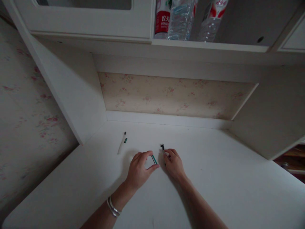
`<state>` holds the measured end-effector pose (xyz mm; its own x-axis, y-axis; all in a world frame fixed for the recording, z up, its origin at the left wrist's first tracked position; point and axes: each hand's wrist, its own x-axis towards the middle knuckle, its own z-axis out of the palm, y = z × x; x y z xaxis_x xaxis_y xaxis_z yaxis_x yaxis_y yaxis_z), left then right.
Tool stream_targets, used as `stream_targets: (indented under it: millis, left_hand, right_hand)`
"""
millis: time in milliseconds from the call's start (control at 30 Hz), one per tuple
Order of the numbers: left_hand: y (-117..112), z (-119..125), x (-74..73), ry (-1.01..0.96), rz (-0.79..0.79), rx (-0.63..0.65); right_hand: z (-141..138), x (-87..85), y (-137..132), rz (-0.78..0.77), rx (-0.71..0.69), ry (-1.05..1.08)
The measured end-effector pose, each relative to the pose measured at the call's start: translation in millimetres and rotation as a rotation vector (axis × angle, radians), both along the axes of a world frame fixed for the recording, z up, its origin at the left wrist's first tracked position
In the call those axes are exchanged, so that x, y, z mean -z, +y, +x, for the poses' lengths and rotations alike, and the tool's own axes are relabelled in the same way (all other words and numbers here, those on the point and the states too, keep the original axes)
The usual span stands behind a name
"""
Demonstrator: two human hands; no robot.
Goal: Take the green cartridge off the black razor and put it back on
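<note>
Both my hands rest near the middle of a white desk (214, 165). My left hand (139, 170), with silver bangles on the wrist, pinches a small green cap-like piece (154, 159) between thumb and forefinger. My right hand (173, 163) is closed round a thin pen-like thing whose black tip (162, 147) sticks out above the fingers. The two hands are a few centimetres apart. A white pen (121, 143) with a small green piece (125, 140) beside it lies on the desk to the left, out of reach of the fingers.
A white cabinet side panel (71, 95) stands at the left and another at the right (274, 117). Floral wallpaper (171, 95) backs the desk alcove. On the shelf above stand plastic water bottles (181, 19).
</note>
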<state>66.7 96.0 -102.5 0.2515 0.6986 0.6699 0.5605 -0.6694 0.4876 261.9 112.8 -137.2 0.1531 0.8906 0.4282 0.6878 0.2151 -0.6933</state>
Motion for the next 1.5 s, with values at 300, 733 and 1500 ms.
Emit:
stream_targets:
  millis: [300,733,1500]
  left_hand:
    - [0.4,-0.2,0.1,0.014,0.033,0.000]
    - [-0.7,2.0,2.6,0.087,0.015,0.104]
    - [5.6,-9.5,-9.7,0.185,-0.169,0.383]
  right_hand:
    - [-18.4,-24.2,-21.9,-0.136,-0.265,0.437]
    - [-25.6,-32.2,-29.2,-0.263,-0.371,0.560]
    - [-8.7,-36.8,-29.9,-0.473,-0.593,0.530]
